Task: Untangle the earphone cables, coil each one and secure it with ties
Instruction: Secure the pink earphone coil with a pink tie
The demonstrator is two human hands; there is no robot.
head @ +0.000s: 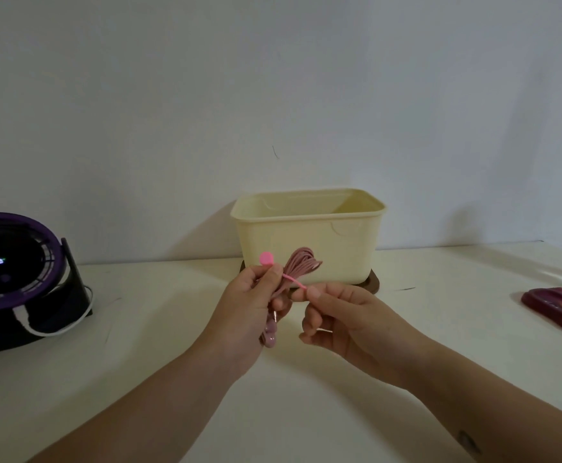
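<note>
Centre of frame, above the worktop (172, 329), before the cream box (309, 218): coiled pink earphone cable (301, 265), gripped at its waist by the left hand (256, 295). Pink tie (294, 282), round head at the left thumb, tail pinched between right hand (336, 312) thumb and forefinger. Advised handling: keep the coil squeezed, draw the tail snug round the waist, then fasten at the head.
</note>
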